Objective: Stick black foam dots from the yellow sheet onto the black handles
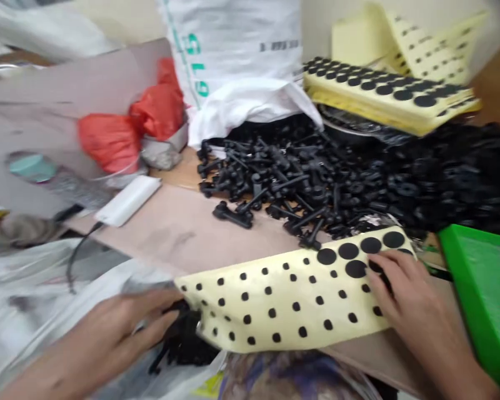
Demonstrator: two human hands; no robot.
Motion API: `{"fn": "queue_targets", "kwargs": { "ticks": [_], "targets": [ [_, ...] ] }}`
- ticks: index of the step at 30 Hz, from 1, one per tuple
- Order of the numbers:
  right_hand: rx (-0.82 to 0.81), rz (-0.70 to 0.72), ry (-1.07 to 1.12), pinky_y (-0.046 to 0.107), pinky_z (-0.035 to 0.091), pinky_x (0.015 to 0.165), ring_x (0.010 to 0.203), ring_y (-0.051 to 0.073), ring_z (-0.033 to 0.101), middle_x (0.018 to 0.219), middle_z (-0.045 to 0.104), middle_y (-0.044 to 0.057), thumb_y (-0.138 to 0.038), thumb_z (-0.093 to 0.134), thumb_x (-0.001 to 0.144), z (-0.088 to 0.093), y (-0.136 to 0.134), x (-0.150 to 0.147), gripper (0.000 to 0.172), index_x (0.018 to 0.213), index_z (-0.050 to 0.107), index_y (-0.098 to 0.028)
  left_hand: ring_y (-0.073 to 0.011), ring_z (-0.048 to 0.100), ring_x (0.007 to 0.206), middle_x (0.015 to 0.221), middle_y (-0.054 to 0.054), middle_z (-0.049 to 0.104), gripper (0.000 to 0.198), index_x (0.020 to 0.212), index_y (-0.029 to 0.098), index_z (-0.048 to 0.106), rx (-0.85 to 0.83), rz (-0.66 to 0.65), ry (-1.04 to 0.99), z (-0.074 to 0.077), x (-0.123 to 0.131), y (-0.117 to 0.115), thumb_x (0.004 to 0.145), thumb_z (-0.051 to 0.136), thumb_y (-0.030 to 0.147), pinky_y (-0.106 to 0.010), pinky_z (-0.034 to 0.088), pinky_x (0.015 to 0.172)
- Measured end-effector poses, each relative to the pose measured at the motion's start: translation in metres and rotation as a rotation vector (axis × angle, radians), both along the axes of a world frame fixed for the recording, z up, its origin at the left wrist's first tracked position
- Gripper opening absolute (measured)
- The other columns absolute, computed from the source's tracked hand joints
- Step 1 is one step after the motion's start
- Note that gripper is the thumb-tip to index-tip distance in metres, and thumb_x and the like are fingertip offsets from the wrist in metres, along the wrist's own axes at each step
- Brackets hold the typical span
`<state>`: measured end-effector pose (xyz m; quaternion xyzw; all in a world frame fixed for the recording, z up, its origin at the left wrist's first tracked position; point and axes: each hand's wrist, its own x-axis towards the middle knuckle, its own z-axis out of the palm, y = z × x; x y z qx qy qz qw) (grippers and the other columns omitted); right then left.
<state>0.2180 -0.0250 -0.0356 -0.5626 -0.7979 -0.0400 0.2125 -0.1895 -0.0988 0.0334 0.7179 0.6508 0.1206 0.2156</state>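
My right hand (404, 289) lies on a cream backing sheet of black adhesive rubber dots (283, 300), its fingertips among the larger dots. A dark dot shows between its fingers. My left hand (120, 328) reaches to the sheet's left end, fingers over a clump of black plastic bolts (183, 339). The sheet partly hides that clump. A large heap of black plastic bolts (283, 178) lies just beyond the sheet, on a tan board (175, 233). Motion blur hides how either hand grips.
A stack of dotted sheets (387, 91) rests at the back right, above a metal bowl (341, 128). A green tray (483, 289) stands at the right. A white sack (233, 50), red bags (129, 122), a white power bank (127, 200) with a black cable, and plastic sheeting surround the board.
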Motion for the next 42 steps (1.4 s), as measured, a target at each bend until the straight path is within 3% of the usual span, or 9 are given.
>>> {"fn": "queue_targets", "kwargs": {
  "ticks": [2,5,8,11,17,21,26,33,42],
  "targets": [
    [0.023,0.03,-0.088,0.05,0.047,0.081,0.093,0.035,0.056,0.1,0.059,0.022,-0.035,0.036,0.091,-0.009,0.006,0.003,0.041,0.1,0.064,-0.006,-0.0156,0.069,0.076,0.094,0.005,0.074,0.021,0.1,0.025,0.068,-0.061,-0.029,0.097,0.013,0.003,0.004,0.086,0.052,0.03,-0.017,0.049,0.066],
    [0.037,0.077,-0.115,0.05,0.047,0.077,0.089,0.035,0.055,0.097,0.058,0.022,-0.037,0.035,0.091,-0.016,0.002,0.004,0.042,0.092,0.065,-0.008,-0.0168,0.065,0.088,0.103,-0.003,0.07,0.023,0.104,0.021,0.063,-0.003,-0.16,0.022,0.015,0.039,0.017,0.092,0.044,0.026,-0.023,0.049,0.079],
    [0.032,0.084,-0.112,0.049,0.047,0.077,0.089,0.034,0.055,0.098,0.057,0.021,-0.035,0.036,0.091,-0.018,-0.006,0.002,0.037,0.09,0.063,-0.01,-0.019,0.057,0.104,0.113,-0.008,0.062,0.025,0.109,0.019,0.059,0.055,-0.417,-0.094,0.0,0.097,0.033,0.089,0.044,0.016,-0.028,0.046,0.09],
    [0.03,0.078,-0.104,0.047,0.048,0.077,0.089,0.031,0.054,0.097,0.056,0.017,-0.029,0.04,0.09,-0.015,-0.015,-0.003,0.026,0.092,0.061,-0.013,-0.0238,0.053,0.104,0.107,-0.008,0.059,0.018,0.102,0.018,0.058,0.127,-0.615,-0.015,-0.02,0.152,0.046,0.088,0.046,0.014,-0.037,0.044,0.09],
    [-0.097,-0.022,0.014,0.043,0.048,0.076,0.09,0.027,0.054,0.101,0.055,0.013,-0.014,0.044,0.088,-0.007,-0.026,-0.011,0.014,0.095,0.055,-0.018,-0.0259,0.05,0.093,0.104,-0.006,0.057,0.017,0.101,0.02,0.055,0.276,-0.755,0.103,-0.06,0.211,0.069,0.087,0.048,0.014,-0.042,0.044,0.078],
    [-0.118,-0.046,0.113,0.04,0.048,0.075,0.09,0.025,0.054,0.099,0.056,0.01,-0.011,0.044,0.086,-0.004,-0.028,-0.013,0.014,0.092,0.054,-0.02,-0.025,0.05,0.092,0.107,-0.006,0.058,0.023,0.108,0.021,0.053,0.325,-0.742,0.13,-0.071,0.221,0.075,0.088,0.045,0.013,-0.041,0.041,0.075],
    [-0.075,-0.07,0.094,0.042,0.047,0.075,0.09,0.026,0.054,0.103,0.057,0.013,-0.009,0.043,0.087,-0.005,-0.027,-0.018,0.02,0.099,0.055,-0.018,-0.0253,0.051,0.092,0.111,-0.007,0.058,0.023,0.111,0.021,0.054,0.302,-0.704,0.145,-0.07,0.222,0.075,0.091,0.042,0.018,-0.04,0.042,0.072],
    [-0.194,-0.021,0.278,0.036,0.048,0.078,0.092,0.022,0.055,0.098,0.056,0.008,-0.009,0.043,0.087,0.007,-0.026,-0.02,0.015,0.092,0.05,-0.021,-0.0266,0.052,0.095,0.114,-0.009,0.058,0.024,0.11,0.019,0.054,0.289,-0.709,0.168,-0.074,0.224,0.074,0.089,0.044,0.016,-0.041,0.043,0.072],
    [-0.131,-0.092,0.065,0.037,0.046,0.069,0.079,0.023,0.052,0.084,0.054,0.008,-0.007,0.042,0.085,0.005,-0.017,-0.023,0.019,0.075,0.05,-0.02,-0.0257,0.052,0.094,0.11,-0.009,0.058,0.025,0.113,0.019,0.054,0.277,-0.724,0.181,-0.069,0.223,0.075,0.092,0.041,0.021,-0.041,0.043,0.075]
  ]
}}
